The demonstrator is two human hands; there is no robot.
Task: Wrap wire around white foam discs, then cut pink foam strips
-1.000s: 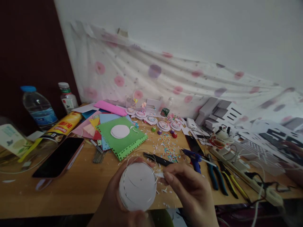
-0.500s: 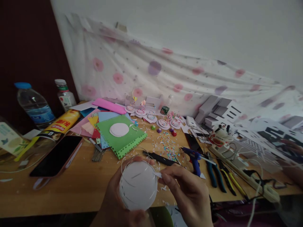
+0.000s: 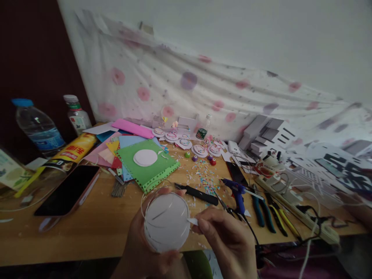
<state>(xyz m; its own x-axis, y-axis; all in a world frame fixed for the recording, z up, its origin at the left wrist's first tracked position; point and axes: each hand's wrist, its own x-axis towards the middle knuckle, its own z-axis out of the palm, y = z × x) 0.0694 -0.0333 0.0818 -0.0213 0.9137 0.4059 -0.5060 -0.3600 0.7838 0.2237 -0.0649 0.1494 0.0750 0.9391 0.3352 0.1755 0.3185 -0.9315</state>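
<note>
A round white disc (image 3: 167, 221), with thin slits or strips across its face and a fine wire loop at its upper left, is gripped by my left hand (image 3: 142, 236), thumb at the bottom edge and fingers behind. To its right, my right hand (image 3: 225, 236) pinches a small white strip (image 3: 193, 221) between thumb and index finger, its tip at the disc's right edge. A black pen-like tool (image 3: 197, 193) lies just beyond the disc, with a blue glue gun (image 3: 238, 193) to the right.
Green card (image 3: 151, 176) bears white ovals. A phone (image 3: 68, 190) and bottle (image 3: 43, 133) are left; pliers (image 3: 264, 211) and a power strip (image 3: 299, 211) right. Decorated discs (image 3: 200, 150) stand at the back. Another person's hand (image 3: 356, 207) shows at the right edge.
The disc and my left hand have shifted slightly left and the disc has turned a little. My right hand has moved slightly lower, still pinching the strip. Scissors now show beside the glue gun.
</note>
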